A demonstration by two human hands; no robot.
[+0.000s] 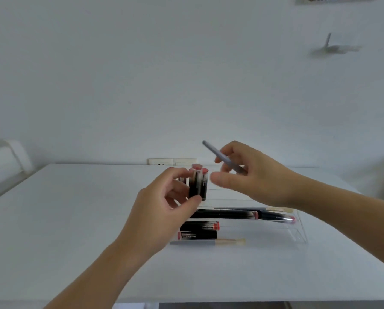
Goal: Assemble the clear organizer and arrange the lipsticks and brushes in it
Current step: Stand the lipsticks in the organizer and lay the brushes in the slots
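Above the organizer (298, 233), left hand (162, 210) grips lipsticks (197, 186); right hand (251, 175) pinches brush (222, 158).

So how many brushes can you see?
2. One brush is in the right hand; another brush lies at the organizer's front. More may be hidden.
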